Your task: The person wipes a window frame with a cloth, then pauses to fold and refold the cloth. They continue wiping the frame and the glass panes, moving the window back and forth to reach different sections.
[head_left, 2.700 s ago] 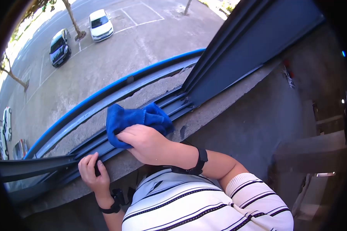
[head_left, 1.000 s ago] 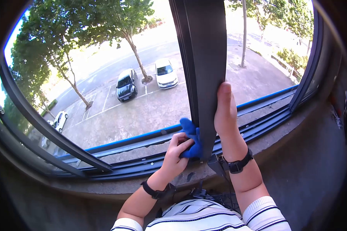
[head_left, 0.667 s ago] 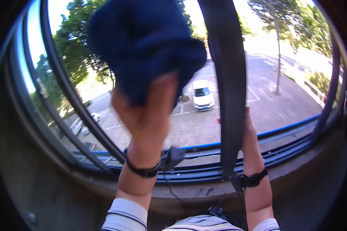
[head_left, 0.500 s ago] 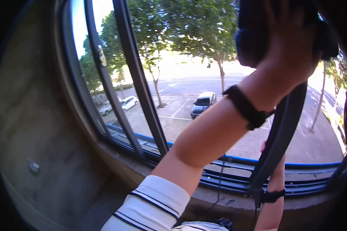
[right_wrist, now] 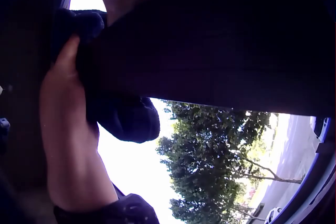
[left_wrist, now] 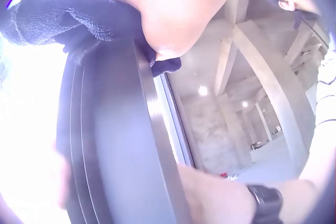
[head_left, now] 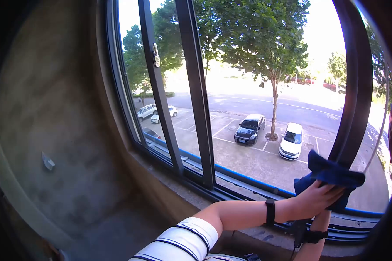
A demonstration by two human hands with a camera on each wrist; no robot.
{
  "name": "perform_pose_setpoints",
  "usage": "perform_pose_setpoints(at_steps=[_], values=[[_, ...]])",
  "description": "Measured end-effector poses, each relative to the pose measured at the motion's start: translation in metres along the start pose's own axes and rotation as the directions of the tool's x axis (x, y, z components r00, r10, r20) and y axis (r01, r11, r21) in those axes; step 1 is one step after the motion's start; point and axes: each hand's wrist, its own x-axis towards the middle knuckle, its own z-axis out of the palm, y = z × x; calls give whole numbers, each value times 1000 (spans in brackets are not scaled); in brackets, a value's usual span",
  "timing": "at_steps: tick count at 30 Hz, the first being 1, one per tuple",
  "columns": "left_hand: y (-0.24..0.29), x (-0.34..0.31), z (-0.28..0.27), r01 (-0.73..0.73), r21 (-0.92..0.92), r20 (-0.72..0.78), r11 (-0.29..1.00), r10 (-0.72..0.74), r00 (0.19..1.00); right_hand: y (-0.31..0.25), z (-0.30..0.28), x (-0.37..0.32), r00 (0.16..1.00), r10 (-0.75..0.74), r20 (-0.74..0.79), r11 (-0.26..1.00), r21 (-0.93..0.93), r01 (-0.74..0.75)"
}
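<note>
My left hand [head_left: 313, 202] grips a dark blue cloth [head_left: 331, 172] folded round the upright dark stile of a window sash [head_left: 357, 82]. In the left wrist view the cloth [left_wrist: 68, 14] bunches over the stile [left_wrist: 126, 129], with my left hand [left_wrist: 178, 8] pressed on it. Lower on the same stile, my right hand [left_wrist: 197, 195] holds on from the room side, with blurred fingertips showing past the outer edge. The head view hides most of that hand behind the cloth and left hand. In the dim right wrist view, my left hand [right_wrist: 63, 92] reaches to the cloth [right_wrist: 131, 121].
Other sash uprights [head_left: 196, 95] stand to the left, one with a metal latch [head_left: 156, 55]. Below run the window track and a concrete sill [head_left: 183, 191]. A bare wall [head_left: 52, 108] is at far left. Outside are parked cars [head_left: 292, 141] and trees.
The cloth has passed from the right hand to the left. Off the sill, it swung up high on the stile, then came lower. The right hand took hold of the stile; the head view turned left.
</note>
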Motion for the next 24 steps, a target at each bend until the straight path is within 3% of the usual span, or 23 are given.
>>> perform_pose_setpoints(at_steps=[2, 4, 6, 7, 8, 9, 10, 11, 12, 13, 14, 15, 18, 21, 24], values=[[8, -25, 5, 2, -22, 25, 1000, -2, 1000, -10, -5, -15, 992, 99, -78, 990, -92, -106], [11, -39, 11, -35, -160, 4, 986, 36, 999, -21, -18, -22, 983, 179, -25, 973, -142, -181], [9, -37, 0, -28, -179, -18, 983, 25, 1000, -24, -39, -15, 944, 267, 191, 941, -263, -213], [7, -37, -5, -29, -227, -2, 973, 30, 1000, -14, -23, 6, 943, 245, -226, 888, -337, -312], [2, -35, -9, -33, -276, 11, 961, 37, 999, -5, -7, 26, 776, 181, -605, 846, -307, -436], [-4, -37, -17, -30, -274, 7, 961, 33, 999, 11, 20, 13, 755, -435, -491, 347, -865, -363], [-14, -41, -31, -7, -255, 10, 967, 10, 1000, 24, 29, 18, 674, -658, -335, -4, -894, -448], [-23, -45, -48, 14, -239, 17, 971, -10, 1000, 30, 30, 25, 682, -727, -78, -368, -795, -483], [-35, -47, -73, 62, -118, -87, 991, -73, 994, 33, 25, 34, 714, -656, 246, -736, -416, -533], [-48, -48, -99, 108, -5, -168, 994, -108, 980, 31, 21, 36, 710, -563, 423, -802, -69, -594], [-66, -54, -123, 81, 147, -281, 986, -37, 959, 34, 13, 36, 719, -489, 494, -797, 82, -599], [-82, -66, -143, 111, 163, -345, 980, -49, 937, 36, 10, 39, 719, -448, 532, -775, 169, -608], [-122, -105, -220, 480, 200, -335, 854, -401, 853, 38, 9, 43, 746, -375, 551, -750, 293, -593], [-155, -105, -287, 524, 440, -484, 729, -300, 822, 44, 1, 42, 761, -320, 565, -725, 371, -581], [-200, -134, -295, 578, 378, -512, 723, -358, 781, 41, -5, 32, 773, -289, 564, -713, 412, -567]])
